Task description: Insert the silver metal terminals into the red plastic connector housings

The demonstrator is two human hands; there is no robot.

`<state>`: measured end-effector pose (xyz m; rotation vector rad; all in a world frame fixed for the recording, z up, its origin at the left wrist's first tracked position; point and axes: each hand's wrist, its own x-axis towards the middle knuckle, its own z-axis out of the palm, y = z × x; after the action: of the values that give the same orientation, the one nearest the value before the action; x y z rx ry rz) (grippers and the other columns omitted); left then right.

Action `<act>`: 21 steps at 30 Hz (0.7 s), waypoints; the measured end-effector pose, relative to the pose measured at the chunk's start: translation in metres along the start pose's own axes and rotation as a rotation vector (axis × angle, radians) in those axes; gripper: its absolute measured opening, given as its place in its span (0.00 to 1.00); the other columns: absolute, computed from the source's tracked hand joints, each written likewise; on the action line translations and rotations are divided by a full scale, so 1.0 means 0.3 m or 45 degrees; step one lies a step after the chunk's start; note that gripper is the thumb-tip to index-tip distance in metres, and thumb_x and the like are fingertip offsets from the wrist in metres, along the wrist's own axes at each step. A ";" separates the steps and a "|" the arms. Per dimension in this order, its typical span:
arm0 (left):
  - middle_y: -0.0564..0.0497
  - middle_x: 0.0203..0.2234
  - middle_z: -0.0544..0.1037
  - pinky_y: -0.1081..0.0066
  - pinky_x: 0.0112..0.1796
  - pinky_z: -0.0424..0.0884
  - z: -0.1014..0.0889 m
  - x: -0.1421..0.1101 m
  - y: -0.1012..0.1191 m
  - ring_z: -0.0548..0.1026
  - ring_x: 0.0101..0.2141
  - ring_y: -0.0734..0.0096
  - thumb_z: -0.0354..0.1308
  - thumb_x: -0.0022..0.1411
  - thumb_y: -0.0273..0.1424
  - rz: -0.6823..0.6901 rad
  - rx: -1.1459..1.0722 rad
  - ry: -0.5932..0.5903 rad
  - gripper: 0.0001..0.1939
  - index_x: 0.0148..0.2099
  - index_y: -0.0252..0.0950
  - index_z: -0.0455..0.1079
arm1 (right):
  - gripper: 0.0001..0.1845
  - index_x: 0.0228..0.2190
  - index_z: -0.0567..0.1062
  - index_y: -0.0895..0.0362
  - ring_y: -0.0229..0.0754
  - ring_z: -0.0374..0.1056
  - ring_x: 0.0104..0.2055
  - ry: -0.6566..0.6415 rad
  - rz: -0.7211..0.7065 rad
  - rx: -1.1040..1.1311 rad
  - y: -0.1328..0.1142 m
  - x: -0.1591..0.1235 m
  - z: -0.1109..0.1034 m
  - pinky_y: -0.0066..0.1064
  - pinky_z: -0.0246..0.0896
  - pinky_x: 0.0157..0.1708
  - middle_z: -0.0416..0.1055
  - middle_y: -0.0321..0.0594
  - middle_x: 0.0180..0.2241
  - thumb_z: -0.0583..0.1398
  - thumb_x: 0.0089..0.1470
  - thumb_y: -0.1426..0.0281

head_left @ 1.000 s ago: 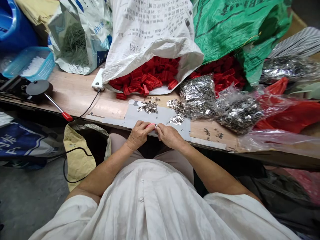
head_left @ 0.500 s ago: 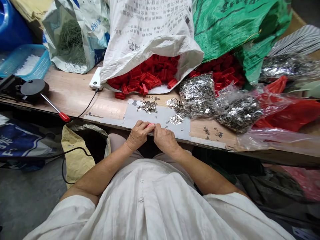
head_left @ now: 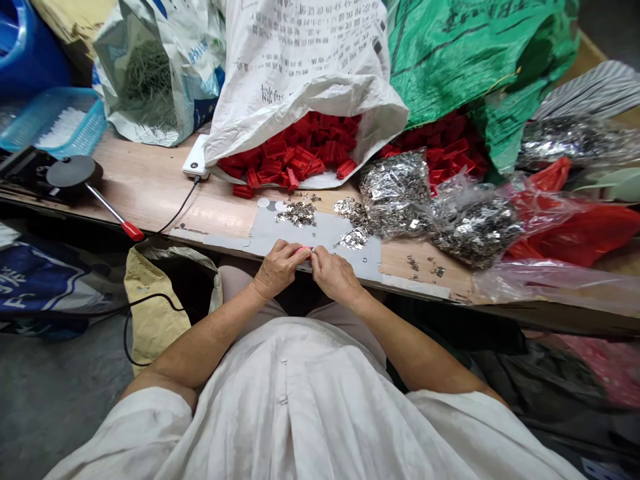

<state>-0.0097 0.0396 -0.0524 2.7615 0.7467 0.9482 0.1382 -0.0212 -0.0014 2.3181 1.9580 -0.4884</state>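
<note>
At the desk's (head_left: 150,187) front edge, left hand (head_left: 277,270) pinches a red clip (head_left: 301,251) — right hand (head_left: 334,273) pinches a metal piece (head_left: 312,251) against it — best kept square, pressed gently.

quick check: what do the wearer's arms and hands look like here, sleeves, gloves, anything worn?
Both hands bare, no gloves: left hand, right hand. No rings, watch or bracelets visible. Forearms bare to about the elbow. Short, loose off-white sleeves belong to a light, wrinkled buttoned top, with a small button visible down the front.
</note>
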 end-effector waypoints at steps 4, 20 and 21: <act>0.46 0.41 0.76 0.65 0.42 0.69 0.002 0.000 0.000 0.69 0.37 0.66 0.46 0.65 0.21 -0.001 -0.011 0.000 0.15 0.48 0.37 0.70 | 0.16 0.42 0.66 0.55 0.47 0.73 0.37 -0.011 0.010 0.002 -0.002 -0.001 -0.001 0.31 0.54 0.33 0.76 0.44 0.35 0.42 0.67 0.64; 0.45 0.41 0.77 0.64 0.42 0.69 0.014 -0.003 -0.002 0.70 0.38 0.66 0.45 0.66 0.22 -0.019 -0.039 -0.006 0.15 0.49 0.36 0.70 | 0.16 0.44 0.65 0.58 0.47 0.74 0.33 0.122 0.009 -0.107 -0.025 -0.011 0.040 0.30 0.56 0.30 0.76 0.46 0.30 0.41 0.67 0.65; 0.45 0.41 0.77 0.64 0.42 0.68 0.014 -0.003 -0.002 0.70 0.38 0.66 0.45 0.66 0.21 -0.018 -0.044 0.001 0.15 0.49 0.36 0.70 | 0.16 0.44 0.64 0.58 0.47 0.74 0.32 0.128 0.007 -0.112 -0.027 -0.010 0.043 0.30 0.56 0.29 0.75 0.46 0.30 0.41 0.67 0.65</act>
<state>-0.0081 0.0399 -0.0566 2.7226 0.7418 0.9499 0.1274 -0.0259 -0.0117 2.3362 1.9722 -0.2840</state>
